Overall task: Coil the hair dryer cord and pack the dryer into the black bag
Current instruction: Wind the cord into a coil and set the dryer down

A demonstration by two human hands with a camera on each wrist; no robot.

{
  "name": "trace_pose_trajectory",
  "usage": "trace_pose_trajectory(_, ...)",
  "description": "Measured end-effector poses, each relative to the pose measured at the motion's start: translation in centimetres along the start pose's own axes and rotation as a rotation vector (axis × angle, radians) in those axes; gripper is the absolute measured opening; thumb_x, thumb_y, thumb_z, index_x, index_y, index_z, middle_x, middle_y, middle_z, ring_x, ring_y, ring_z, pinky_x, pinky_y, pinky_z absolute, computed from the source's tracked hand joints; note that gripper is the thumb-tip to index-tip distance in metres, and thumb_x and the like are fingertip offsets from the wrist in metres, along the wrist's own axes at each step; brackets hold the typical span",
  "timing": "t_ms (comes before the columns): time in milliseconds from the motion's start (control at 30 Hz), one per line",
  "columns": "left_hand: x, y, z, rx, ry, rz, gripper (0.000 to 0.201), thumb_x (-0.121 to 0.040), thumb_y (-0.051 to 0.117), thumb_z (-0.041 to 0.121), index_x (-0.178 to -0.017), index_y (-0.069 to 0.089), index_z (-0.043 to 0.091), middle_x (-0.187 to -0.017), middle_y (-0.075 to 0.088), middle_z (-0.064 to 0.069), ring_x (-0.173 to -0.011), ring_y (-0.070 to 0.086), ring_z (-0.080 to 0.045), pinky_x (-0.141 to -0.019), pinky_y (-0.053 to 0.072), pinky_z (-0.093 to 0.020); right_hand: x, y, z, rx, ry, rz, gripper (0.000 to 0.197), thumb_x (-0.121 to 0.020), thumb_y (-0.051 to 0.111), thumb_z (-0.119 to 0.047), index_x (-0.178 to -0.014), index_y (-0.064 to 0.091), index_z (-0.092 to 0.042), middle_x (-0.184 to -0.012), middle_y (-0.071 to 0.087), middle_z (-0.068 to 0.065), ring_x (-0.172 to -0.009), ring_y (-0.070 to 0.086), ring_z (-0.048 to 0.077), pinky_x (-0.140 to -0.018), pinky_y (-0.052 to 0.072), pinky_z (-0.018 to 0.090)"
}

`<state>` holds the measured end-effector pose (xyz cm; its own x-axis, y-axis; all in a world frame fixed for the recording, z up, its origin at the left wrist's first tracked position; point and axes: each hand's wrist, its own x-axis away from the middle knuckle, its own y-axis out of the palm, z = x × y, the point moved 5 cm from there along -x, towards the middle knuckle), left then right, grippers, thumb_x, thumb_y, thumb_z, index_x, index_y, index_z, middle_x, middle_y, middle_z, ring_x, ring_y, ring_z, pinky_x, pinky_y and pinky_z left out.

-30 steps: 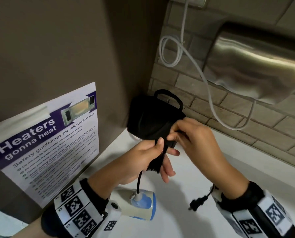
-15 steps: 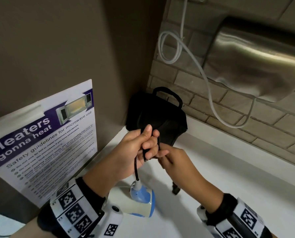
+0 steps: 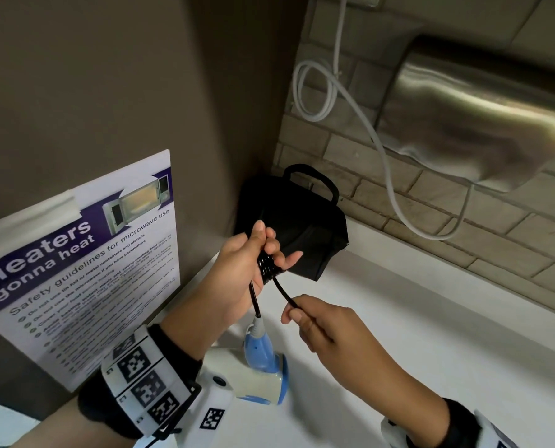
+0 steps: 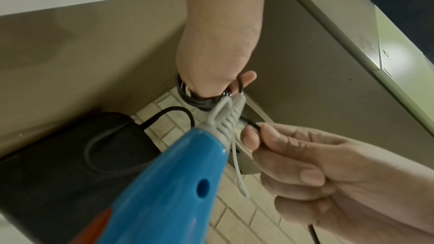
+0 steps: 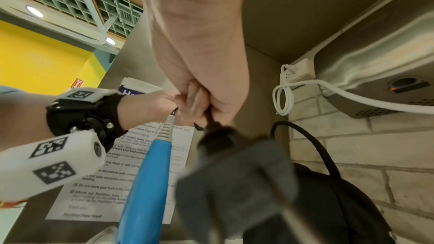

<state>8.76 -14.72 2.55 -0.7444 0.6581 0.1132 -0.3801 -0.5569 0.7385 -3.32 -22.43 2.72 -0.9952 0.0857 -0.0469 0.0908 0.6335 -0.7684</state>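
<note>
While half a second ago your hands met, your right hand (image 3: 314,321) has now drawn back, pinching the glossy black cord (image 3: 284,294) taut from coils gripped in your left hand (image 3: 253,253), before the soft black bag (image 3: 305,227), above the smooth blue-and-cream dryer (image 3: 256,370).

Poster (image 3: 85,263) on the brown side wall: headline "Heaters gonna heat"; subheading "Safety guidelines for microwave use"; bulleted small print mostly unreadable; foot line in right wrist view: "Facilities Department"; wrist bands (image 3: 146,383): square coded markers.
</note>
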Motion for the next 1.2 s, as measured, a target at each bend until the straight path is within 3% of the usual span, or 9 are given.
trace_pose_trajectory(167, 0.3, 0.4, 0.4, 0.040, -0.157, -0.165, 0.033, -0.101, 0.036, 0.028, -0.074, 0.048, 0.013, -0.038, 0.036, 0.008, -0.030, 0.032, -0.004, -0.052, 0.049, -0.019, -0.3, 0.0, 1.2, -0.207, 0.130, -0.038, 0.023, -0.100, 0.040, -0.026, -0.093, 0.061, -0.021, -0.064, 0.052, -0.011, -0.060, 0.047, 0.003, -0.063, 0.038, 0.014)
trace_pose_trajectory(333, 1.8, 1.8, -0.9, 0.169, -0.443, -0.516, 0.028, -0.095, 0.042, 0.028, -0.074, 0.053, 0.013, -0.040, 0.031, 0.010, -0.033, 0.022, -0.005, -0.051, 0.045, -0.019, -1.2, -0.8, 1.4, -0.817, 0.248, -0.029, 0.057, -0.091, 0.033, -0.059, -0.110, 0.063, -0.014, -0.092, 0.060, 0.005, -0.066, 0.046, 0.014, -0.068, 0.038, 0.027)
trace_pose_trajectory(433, 2.0, 2.2, -1.6, 0.079, -0.464, -0.563, 0.031, -0.094, 0.041, 0.028, -0.072, 0.056, 0.013, -0.042, 0.025, 0.011, -0.034, 0.019, -0.006, -0.048, 0.044, -0.018, -2.3, -1.9, 0.9, -0.921, 0.239, -0.020, 0.059, -0.091, 0.039, -0.055, -0.115, 0.062, -0.005, -0.094, 0.056, 0.013, -0.078, 0.048, 0.021, -0.068, 0.037, 0.028)
trace_pose_trajectory(500, 2.0, 2.4, -1.6, 0.057, -0.469, -0.582, 0.033, -0.094, 0.040, 0.029, -0.071, 0.058, 0.014, -0.045, 0.021, 0.011, -0.034, 0.019, -0.006, -0.048, 0.044, -0.017, -2.7, -2.4, 0.6, -0.887, 0.237, -0.024, 0.055, -0.089, 0.044, -0.052, -0.110, 0.063, -0.005, -0.095, 0.054, 0.012, -0.082, 0.044, 0.023, -0.069, 0.038, 0.027)
trace_pose_trajectory(733, 1.8, 2.4, -1.4, 0.065, -0.439, -0.547, 0.031, -0.094, 0.042, 0.029, -0.071, 0.055, 0.013, -0.045, 0.023, 0.009, -0.032, 0.026, -0.005, -0.054, 0.049, -0.022, -3.2, -2.9, 0.0, -0.832, 0.249, 0.017, 0.034, -0.094, 0.041, -0.041, -0.098, 0.069, -0.021, -0.072, 0.048, 0.000, -0.057, 0.039, 0.007, -0.064, 0.036, 0.023)
trace_pose_trajectory(867, 1.3, 2.2, -1.1, 0.044, -0.330, -0.494, 0.034, -0.098, 0.036, 0.030, -0.073, 0.052, 0.014, -0.044, 0.031, 0.011, -0.035, 0.036, -0.002, -0.060, 0.049, -0.023, -3.0, -2.0, 1.2, -0.571, 0.203, 0.125, 0.027, -0.101, 0.038, -0.027, -0.093, 0.063, -0.020, -0.062, 0.050, -0.008, -0.051, 0.037, 0.005, -0.056, 0.033, 0.019)
trace_pose_trajectory(967, 1.1, 2.1, -0.8, -0.014, -0.222, -0.373, 0.035, -0.101, 0.033, 0.032, -0.074, 0.047, 0.014, -0.045, 0.035, 0.011, -0.038, 0.035, -0.004, -0.064, 0.051, -0.023, -1.6, 0.7, 1.8, -0.335, 0.207, 0.064, 0.026, -0.102, 0.036, -0.026, -0.096, 0.060, -0.020, -0.062, 0.056, -0.008, -0.048, 0.041, 0.003, -0.055, 0.035, 0.017)
trace_pose_trajectory(1067, 0.6, 1.8, -0.7, -0.023, -0.111, -0.195, 0.035, -0.102, 0.032, 0.028, -0.073, 0.046, 0.012, -0.049, 0.041, 0.006, -0.044, 0.045, -0.009, -0.069, 0.057, -0.027, 0.3, 3.2, 1.4, -0.077, 0.178, -0.086, 0.024, -0.101, 0.035, -0.017, -0.114, 0.055, -0.023, -0.068, 0.056, -0.009, -0.060, 0.050, 0.002, -0.066, 0.043, 0.022)
trace_pose_trajectory(1200, -0.2, 1.1, -0.6, -0.115, 0.026, -0.095, 0.029, -0.102, 0.032, 0.026, -0.083, 0.046, 0.009, -0.064, 0.068, -0.002, -0.064, 0.071, -0.019, -0.073, 0.060, -0.029, 2.1, 3.7, -1.2, 0.260, 0.153, -0.247, 0.044, -0.090, 0.038, -0.005, -0.127, 0.041, -0.028, -0.109, 0.060, 0.003, -0.096, 0.057, 0.027, -0.079, 0.041, 0.032)
